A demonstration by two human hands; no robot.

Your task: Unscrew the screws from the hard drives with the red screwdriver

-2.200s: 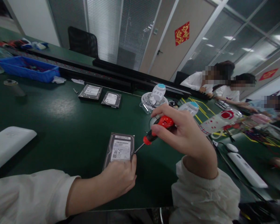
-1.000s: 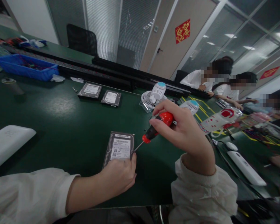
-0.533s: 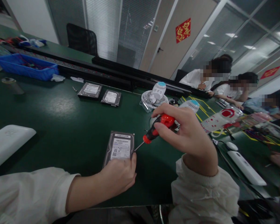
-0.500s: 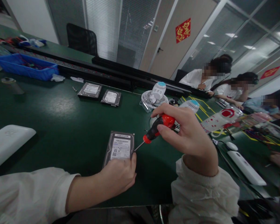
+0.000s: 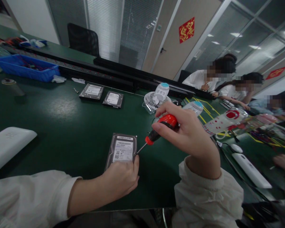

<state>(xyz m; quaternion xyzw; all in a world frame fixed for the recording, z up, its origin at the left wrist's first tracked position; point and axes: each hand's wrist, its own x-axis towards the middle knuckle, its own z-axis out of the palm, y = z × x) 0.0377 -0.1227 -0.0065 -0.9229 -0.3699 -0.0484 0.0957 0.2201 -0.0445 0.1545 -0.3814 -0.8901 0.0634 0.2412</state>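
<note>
Hard drive [image 5: 123,150] lies label up on the tabletop [image 5: 68,136], right in front of the person, its near end covered by the left hand [image 5: 121,177]. That hand is curled nearly closed over it, a finger laid along the right edge; how firmly it presses I cannot tell. The right hand [image 5: 188,133] is wrapped round the handle of a red-and-black screwdriver [image 5: 154,135], whose shaft slants down to that same edge, the tip beside the left fingertip. Whether it sits in a screw is too small to make out.

I'd judge the work not far along: the tool is at the drive, yet the top looks whole and in place. Farther back, a left-hand spare drive [image 5: 92,91] and a right-hand spare drive [image 5: 113,99] lie side by side, seemingly intact too. Beyond stand a white fan [image 5: 161,92] and a blue bin [image 5: 46,74]; a co-worker [image 5: 196,79] sits off to the right.
</note>
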